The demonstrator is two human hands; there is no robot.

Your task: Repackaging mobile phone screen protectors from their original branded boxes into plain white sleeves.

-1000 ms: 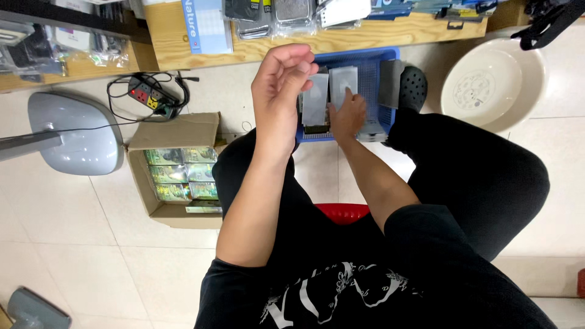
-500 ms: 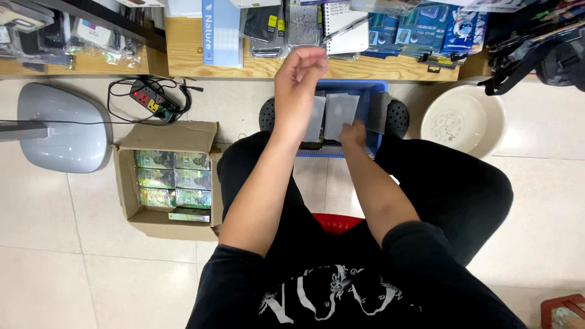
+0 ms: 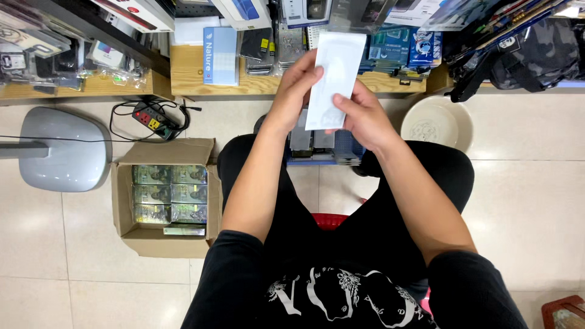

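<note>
While both hands are raised in front of the wooden shelf (image 3: 195, 79), they grip a flat white packet (image 3: 334, 76): left hand (image 3: 295, 91) closed on its left edge, right hand (image 3: 359, 113) pinching its lower right edge. Below them a blue bin (image 3: 323, 146) sits on the floor between the knees. Left, an open carton (image 3: 161, 195) holds green boxes; a power strip (image 3: 149, 116) lies near the shelf's front edge.

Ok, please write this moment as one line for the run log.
left hand: holds white flat package | right hand: holds its lower edge | below: blue bin | floor left: cardboard box
</note>
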